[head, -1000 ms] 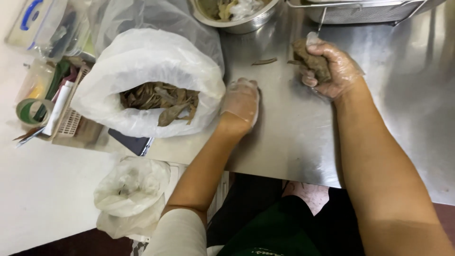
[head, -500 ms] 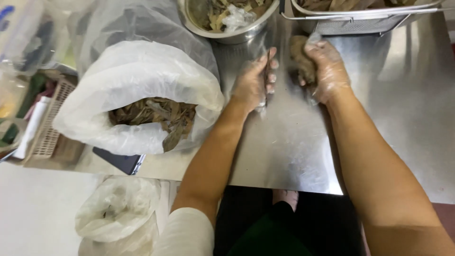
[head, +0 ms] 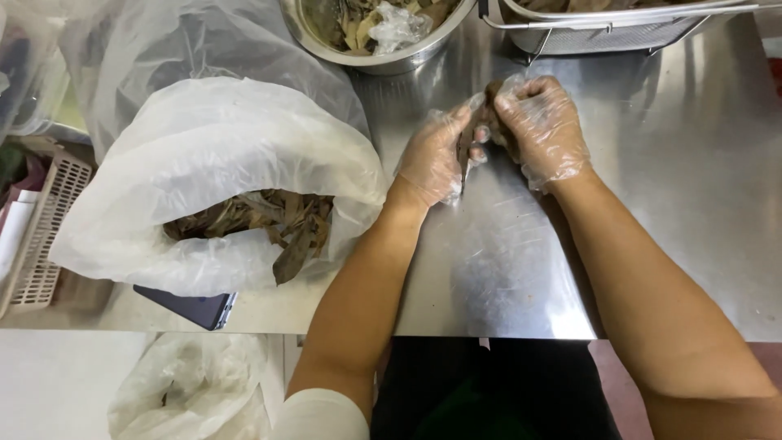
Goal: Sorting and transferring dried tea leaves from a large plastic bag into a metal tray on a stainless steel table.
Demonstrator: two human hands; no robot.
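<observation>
Nearest the viewer, two bare forearms are reaching forward over the steel desk (head: 505, 269), and a crumpled clear bag (head: 191, 391) is sitting below the desk's near edge, to the left. A dark flat slab (head: 189, 308), perhaps a phone, is peeking out from under the big white bag (head: 220, 171), which is standing open on the desk well left of the hands and is holding dry brown leaves (head: 261, 224). Left of that bag a beige slotted basket (head: 45, 236) is lying at the desk's edge. Farther on, both hands are wearing thin clear gloves and are meeting together: the right hand (head: 542, 126) is closed around a small bunch of brown leaves (head: 491, 122), while the left hand (head: 436, 155) is pinching the same bunch with its fingertips, so the bunch is sitting between the two hands just above the desk. Beyond the hands, a round steel bowl (head: 383, 53) is holding leaf scraps and a wad of clear plastic, and right of the bowl a wire-mesh strainer tray (head: 603, 28) is standing at the far edge.
</observation>
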